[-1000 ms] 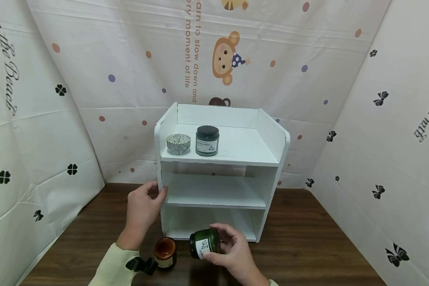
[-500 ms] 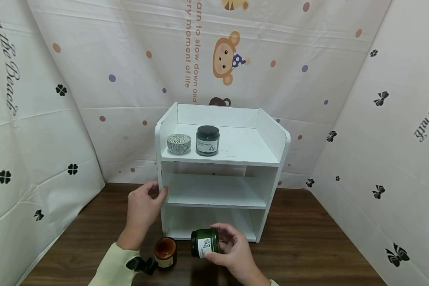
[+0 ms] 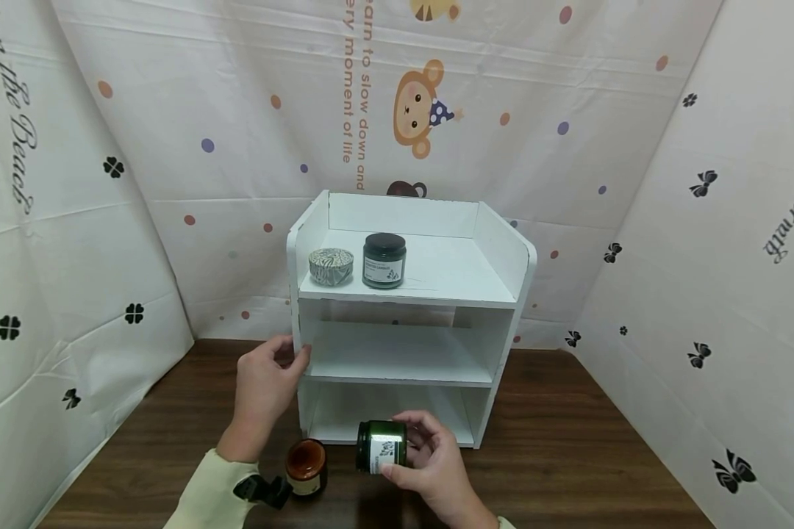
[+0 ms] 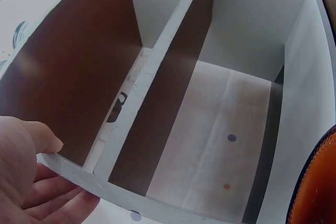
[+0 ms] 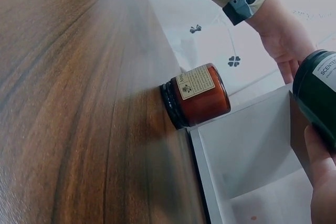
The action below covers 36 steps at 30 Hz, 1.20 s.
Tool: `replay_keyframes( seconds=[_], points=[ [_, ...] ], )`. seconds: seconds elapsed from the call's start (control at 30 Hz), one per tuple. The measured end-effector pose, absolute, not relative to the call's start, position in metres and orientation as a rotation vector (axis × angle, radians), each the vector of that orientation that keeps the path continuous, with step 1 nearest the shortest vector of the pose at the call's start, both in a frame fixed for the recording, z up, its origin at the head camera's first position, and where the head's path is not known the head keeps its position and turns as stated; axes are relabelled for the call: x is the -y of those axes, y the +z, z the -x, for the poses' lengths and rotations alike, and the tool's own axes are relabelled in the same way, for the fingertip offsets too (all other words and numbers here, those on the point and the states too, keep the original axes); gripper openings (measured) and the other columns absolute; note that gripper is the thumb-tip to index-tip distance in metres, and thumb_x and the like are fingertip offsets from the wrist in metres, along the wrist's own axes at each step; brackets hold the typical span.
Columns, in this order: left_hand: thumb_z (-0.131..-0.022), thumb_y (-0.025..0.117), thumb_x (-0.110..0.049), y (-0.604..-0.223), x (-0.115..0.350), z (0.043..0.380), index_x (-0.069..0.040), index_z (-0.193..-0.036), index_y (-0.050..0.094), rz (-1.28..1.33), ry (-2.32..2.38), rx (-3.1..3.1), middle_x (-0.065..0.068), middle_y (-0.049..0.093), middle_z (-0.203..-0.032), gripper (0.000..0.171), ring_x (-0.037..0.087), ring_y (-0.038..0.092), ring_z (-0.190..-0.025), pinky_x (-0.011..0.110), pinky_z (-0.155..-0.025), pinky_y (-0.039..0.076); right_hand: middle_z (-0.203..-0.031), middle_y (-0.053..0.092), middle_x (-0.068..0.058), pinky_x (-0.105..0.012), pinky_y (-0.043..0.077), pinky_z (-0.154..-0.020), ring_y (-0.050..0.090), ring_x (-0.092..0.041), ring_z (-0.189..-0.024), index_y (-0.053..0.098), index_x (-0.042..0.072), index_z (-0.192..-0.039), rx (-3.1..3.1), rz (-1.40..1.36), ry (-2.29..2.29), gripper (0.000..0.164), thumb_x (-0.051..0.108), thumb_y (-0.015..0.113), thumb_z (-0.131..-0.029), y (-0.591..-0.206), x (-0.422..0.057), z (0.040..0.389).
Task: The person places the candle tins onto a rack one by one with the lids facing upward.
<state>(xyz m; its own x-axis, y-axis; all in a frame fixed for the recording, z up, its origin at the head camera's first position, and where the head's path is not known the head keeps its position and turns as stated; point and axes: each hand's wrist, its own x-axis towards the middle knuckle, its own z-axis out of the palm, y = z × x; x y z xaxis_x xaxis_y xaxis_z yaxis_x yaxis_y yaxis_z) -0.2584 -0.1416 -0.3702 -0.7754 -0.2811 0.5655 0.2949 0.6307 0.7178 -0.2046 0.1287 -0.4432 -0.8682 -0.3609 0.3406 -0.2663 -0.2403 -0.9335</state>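
My right hand (image 3: 433,463) holds a green glass candle jar (image 3: 381,447) on its side, dark lid end to the left, in front of the shelf's bottom compartment. The jar's white label faces the head camera; part of the jar also shows in the right wrist view. My left hand (image 3: 267,386) grips the left side panel of a white three-tier shelf (image 3: 403,380), thumb inside and fingers outside. An amber candle jar (image 3: 306,468) stands upside down on its dark lid on the table, between my forearms.
On the top tier stand a round patterned tin (image 3: 331,267) and a dark green lidded candle jar (image 3: 384,261). The brown wooden table (image 3: 556,448) lies under the shelf. Printed white cloth (image 3: 238,184) hangs behind and at both sides.
The green candle jar has turned in my right hand from slightly tilted to nearly level and shifted a little to the right. My left hand stays on the shelf panel.
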Motion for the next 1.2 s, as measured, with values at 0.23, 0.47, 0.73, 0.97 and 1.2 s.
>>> replay_keyframes(
  seconds=[0.23,0.47,0.73,0.97,1.2],
  points=[
    [-0.092,0.076,-0.019,-0.37,0.1414,0.2586,-0.001,-0.108,0.076,0.006,-1.13,2.201,0.019,0.078,-0.099,0.025,0.032,0.076,-0.089,0.05,-0.076,0.064,-0.125,0.061,-0.013,-0.031,0.061,-0.091,0.068,-0.021,-0.113,0.042,-0.018,-0.128,-1.85,0.84,-2.329,0.063,-0.006,0.078,-0.078,-0.4443,-0.1269,0.205],
    [-0.092,0.076,-0.019,-0.3698,0.1411,0.2583,-0.001,-0.109,0.076,0.0,-1.139,2.205,0.02,0.078,-0.1,0.025,0.032,0.076,-0.089,0.05,-0.077,0.063,-0.128,0.062,-0.011,-0.031,0.06,-0.092,0.066,-0.017,-0.113,0.048,-0.009,-0.129,-1.85,0.819,-2.328,0.059,-0.004,0.079,-0.079,-0.4439,-0.1271,0.2039],
    [-0.092,0.076,-0.02,-0.3697,0.1417,0.2583,-0.001,-0.108,0.076,0.004,-1.133,2.2,0.02,0.078,-0.1,0.025,0.032,0.076,-0.089,0.05,-0.076,0.064,-0.123,0.068,-0.009,-0.03,0.06,-0.091,0.068,-0.016,-0.109,0.05,-0.012,-0.126,-1.887,0.975,-2.328,0.055,-0.005,0.078,-0.08,-0.4467,-0.1307,0.2076],
    [-0.092,0.076,-0.019,-0.3692,0.1428,0.2572,-0.001,-0.108,0.076,0.004,-1.124,2.197,0.02,0.078,-0.1,0.025,0.033,0.077,-0.089,0.05,-0.076,0.063,-0.124,0.069,-0.007,-0.029,0.06,-0.09,0.068,-0.014,-0.109,0.049,-0.014,-0.133,-1.904,0.955,-2.33,0.062,-0.005,0.079,-0.079,-0.4457,-0.1321,0.2086],
    [-0.093,0.075,-0.02,-0.37,0.1416,0.2587,-0.001,-0.11,0.076,0.003,-1.137,2.207,0.02,0.078,-0.102,0.025,0.033,0.077,-0.091,0.05,-0.078,0.063,-0.12,0.069,-0.008,-0.027,0.06,-0.086,0.067,-0.013,-0.105,0.053,-0.011,-0.129,-1.872,0.94,-2.338,0.055,-0.004,0.078,-0.08,-0.4476,-0.1326,0.21]
  ],
)
